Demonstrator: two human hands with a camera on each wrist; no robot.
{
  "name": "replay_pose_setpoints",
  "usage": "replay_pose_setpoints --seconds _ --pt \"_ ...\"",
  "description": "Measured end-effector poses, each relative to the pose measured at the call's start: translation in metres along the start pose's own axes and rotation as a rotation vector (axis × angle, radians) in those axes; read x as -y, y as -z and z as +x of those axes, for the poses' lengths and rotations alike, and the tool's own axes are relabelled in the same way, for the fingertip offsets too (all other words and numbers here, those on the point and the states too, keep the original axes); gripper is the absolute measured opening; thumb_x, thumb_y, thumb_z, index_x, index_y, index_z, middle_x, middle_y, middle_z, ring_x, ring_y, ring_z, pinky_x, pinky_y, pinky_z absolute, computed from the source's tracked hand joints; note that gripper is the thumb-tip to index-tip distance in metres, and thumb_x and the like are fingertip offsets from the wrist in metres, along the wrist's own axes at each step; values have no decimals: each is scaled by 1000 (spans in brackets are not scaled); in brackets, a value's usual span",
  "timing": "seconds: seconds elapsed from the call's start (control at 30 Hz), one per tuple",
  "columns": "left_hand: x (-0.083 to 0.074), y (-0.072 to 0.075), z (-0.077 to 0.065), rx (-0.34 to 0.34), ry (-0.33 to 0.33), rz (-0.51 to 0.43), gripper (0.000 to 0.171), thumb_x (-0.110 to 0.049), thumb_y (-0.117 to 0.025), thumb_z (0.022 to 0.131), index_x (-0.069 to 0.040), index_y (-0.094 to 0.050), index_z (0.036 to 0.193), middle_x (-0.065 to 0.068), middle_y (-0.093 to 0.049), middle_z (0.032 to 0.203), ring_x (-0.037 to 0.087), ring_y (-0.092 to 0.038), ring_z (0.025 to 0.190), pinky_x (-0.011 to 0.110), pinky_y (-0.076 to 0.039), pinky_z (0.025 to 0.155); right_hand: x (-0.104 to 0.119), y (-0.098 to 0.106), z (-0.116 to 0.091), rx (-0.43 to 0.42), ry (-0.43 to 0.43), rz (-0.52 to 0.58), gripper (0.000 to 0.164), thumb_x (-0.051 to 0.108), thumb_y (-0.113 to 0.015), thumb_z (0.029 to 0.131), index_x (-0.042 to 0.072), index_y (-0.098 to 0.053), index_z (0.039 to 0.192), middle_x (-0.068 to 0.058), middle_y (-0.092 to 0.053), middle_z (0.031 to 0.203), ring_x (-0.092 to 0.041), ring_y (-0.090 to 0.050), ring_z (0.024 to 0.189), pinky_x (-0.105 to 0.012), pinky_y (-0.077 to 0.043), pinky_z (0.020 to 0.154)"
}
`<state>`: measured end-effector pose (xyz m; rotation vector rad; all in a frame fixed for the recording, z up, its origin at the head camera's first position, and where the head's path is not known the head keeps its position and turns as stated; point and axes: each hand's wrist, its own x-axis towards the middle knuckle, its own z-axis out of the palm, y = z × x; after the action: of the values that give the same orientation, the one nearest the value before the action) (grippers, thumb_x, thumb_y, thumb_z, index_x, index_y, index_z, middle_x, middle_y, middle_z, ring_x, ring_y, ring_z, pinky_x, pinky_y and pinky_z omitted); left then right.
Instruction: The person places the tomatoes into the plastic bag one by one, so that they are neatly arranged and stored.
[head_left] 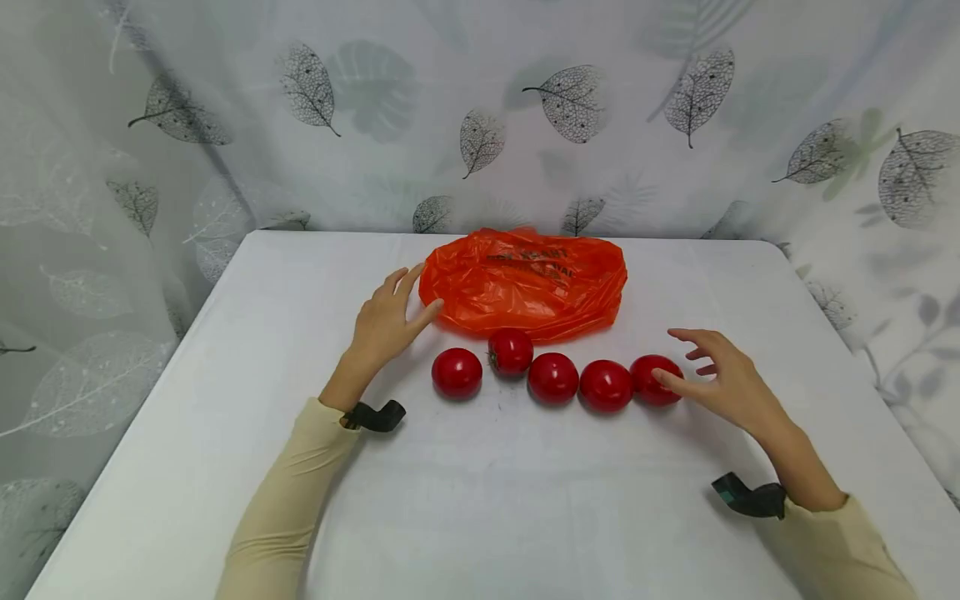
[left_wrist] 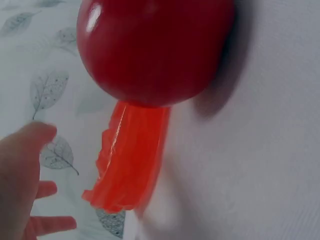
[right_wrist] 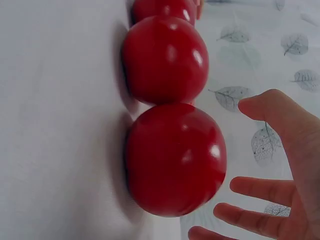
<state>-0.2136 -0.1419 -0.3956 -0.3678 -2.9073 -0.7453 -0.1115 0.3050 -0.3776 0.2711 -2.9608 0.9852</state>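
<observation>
Several shiny red tomatoes lie in a loose row on the white table, among them the leftmost tomato (head_left: 457,373) and the rightmost tomato (head_left: 656,380). Behind them spreads a crumpled orange-red plastic bag (head_left: 525,283) with dark printing. My left hand (head_left: 390,317) is at the bag's left end, thumb and fingers spread near its edge. At the right end of the row my right hand (head_left: 716,375) hovers with parted, slightly bent fingers, its thumb overlapping the rightmost tomato in the head view. In the right wrist view a gap shows between those fingers and the nearest tomato (right_wrist: 175,160).
The white table (head_left: 480,517) reaches back to a pale curtain (head_left: 405,108) printed with leaves, which also hangs along both sides. A black wrist camera (head_left: 378,416) sits on the left wrist, and another black camera (head_left: 750,497) on the right wrist.
</observation>
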Motion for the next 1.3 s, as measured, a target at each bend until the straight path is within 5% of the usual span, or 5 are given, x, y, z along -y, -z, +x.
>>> replay_pose_setpoints --seconds 0.23,0.4,0.63,1.0,1.3 --pt "4 -9 2 4 71 -154 63 -46 -48 98 -17 -32 152 21 -39 146 39 -45 130 62 -46 96 -7 -12 -3 -32 47 79 54 24 -75 85 6 -56 132 -18 -54 128 -16 -54 98 -15 -51 72" --pt "9 -17 5 -50 90 -197 68 -40 -55 96 -13 -28 153 21 -38 146 37 -43 132 57 -44 102 -10 -16 -3 -20 89 117 53 18 -76 83 6 -57 131 -15 -55 126 1 -49 94 -14 -52 74" --pt "15 -26 8 -115 61 -366 67 -24 -64 93 -9 -33 150 22 -44 138 35 -57 112 48 -50 96 -9 -15 -3 10 115 127 57 15 -78 81 7 -56 132 -16 -54 127 1 -46 97 -14 -52 74" --pt "24 -34 8 -125 28 -546 50 -12 -63 94 -4 -48 140 21 -54 126 37 -63 103 46 -54 90 -11 -17 -3 98 87 147 66 16 -81 78 4 -50 136 -22 -49 131 -39 -55 106 -16 -52 74" --pt "29 -38 10 -128 57 -636 47 -13 -63 94 -6 -49 139 18 -57 128 35 -63 104 27 -58 76 -15 -19 -1 73 105 151 62 11 -79 80 0 -51 134 -24 -52 128 -42 -58 103 -12 -50 75"
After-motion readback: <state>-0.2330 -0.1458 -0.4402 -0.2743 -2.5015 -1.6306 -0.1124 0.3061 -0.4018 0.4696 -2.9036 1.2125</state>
